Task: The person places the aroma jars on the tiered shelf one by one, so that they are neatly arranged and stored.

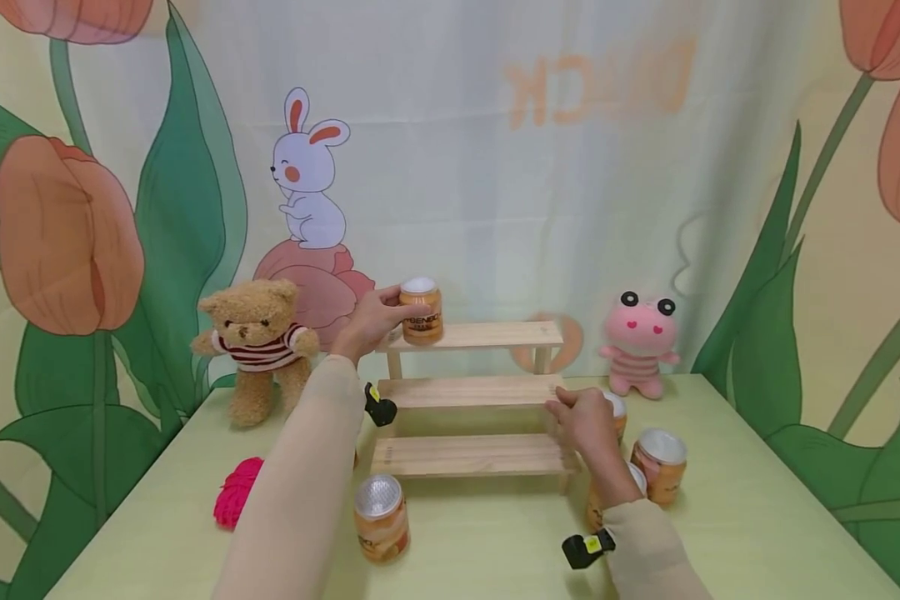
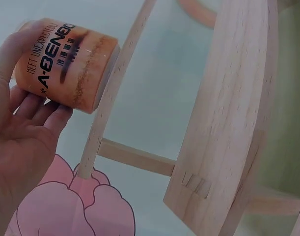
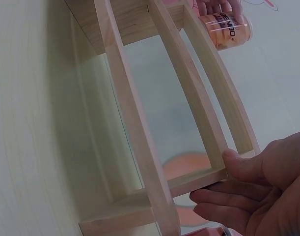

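My left hand [image 1: 373, 322] holds an orange can [image 1: 426, 327] with a pale lid at the left end of the top shelf. In the left wrist view the thumb and fingers curl round the can [image 2: 78, 69], its base right at the top shelf's edge. A three-tier wooden rack [image 1: 471, 390] stands in front of me. With my right hand [image 1: 587, 421] I grip the right end of its middle shelf. The right wrist view has the thumb on the shelf board [image 3: 189, 83] and the other fingers curled beneath it.
A similar can [image 1: 382, 521] stands at the rack's front left. Several more cans [image 1: 658, 468] cluster by my right forearm, partly hidden. Pink yarn [image 1: 237, 493] lies left. A teddy bear [image 1: 258, 342] and a pink plush toy [image 1: 639, 342] flank the rack before a printed curtain [image 1: 450, 167].
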Motion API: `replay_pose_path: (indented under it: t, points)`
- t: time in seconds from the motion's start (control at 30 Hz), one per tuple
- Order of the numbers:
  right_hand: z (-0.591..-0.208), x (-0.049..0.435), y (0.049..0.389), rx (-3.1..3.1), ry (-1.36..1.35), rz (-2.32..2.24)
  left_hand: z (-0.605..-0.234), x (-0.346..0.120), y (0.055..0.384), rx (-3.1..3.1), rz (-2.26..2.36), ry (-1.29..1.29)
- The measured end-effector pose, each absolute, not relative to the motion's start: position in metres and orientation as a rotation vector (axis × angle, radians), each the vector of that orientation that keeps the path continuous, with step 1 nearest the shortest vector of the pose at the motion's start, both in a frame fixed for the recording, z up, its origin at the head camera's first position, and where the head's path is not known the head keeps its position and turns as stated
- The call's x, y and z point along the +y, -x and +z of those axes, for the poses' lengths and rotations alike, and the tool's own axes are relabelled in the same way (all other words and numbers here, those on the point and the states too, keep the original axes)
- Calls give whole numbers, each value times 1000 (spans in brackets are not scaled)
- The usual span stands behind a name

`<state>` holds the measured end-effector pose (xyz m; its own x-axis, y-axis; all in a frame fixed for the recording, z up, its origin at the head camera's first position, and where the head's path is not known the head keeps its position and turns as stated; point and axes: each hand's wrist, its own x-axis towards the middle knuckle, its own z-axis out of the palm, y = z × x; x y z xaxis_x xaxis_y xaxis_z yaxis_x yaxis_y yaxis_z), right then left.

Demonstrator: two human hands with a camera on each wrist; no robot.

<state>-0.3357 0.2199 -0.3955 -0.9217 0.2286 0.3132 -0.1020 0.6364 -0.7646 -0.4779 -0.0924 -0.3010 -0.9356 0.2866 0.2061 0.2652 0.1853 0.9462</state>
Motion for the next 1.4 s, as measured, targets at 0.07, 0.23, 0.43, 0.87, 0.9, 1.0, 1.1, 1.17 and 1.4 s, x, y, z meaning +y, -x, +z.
replay_pose_path:
  t: [0.07, 0.23, 0.43, 0.87, 0.9, 1.0, 1.1, 1.17, 1.4]
  points:
    - [-396, 219, 335, -2479, 99, 1189, -302, -93, 479, 2374, 1923, -556]
    - [-397, 219, 334, -2488, 114, 1179, -306, -94, 481, 2326, 1951, -552]
    - [-400, 219, 333, -2491, 127, 1189, -308, -94, 479, 2321, 1942, -554]
    - [-393, 219, 335, -2480, 102, 1166, -301, -140, 438, 2355, 2181, -764]
    - [-392, 218, 335, -2479, 96, 1168, -303, -144, 431, 2346, 2207, -786]
    - [-391, 218, 335, -2479, 95, 1167, -310, -157, 412, 2354, 2223, -848]
    - [-391, 218, 334, -2490, 108, 1171, -322, -166, 396, 2368, 2184, -909]
    - [-391, 218, 334, -2492, 114, 1175, -333, -170, 387, 2347, 2158, -951]
    - [-390, 217, 333, -2486, 109, 1165, -370, -178, 363, 2241, 1995, -1020]
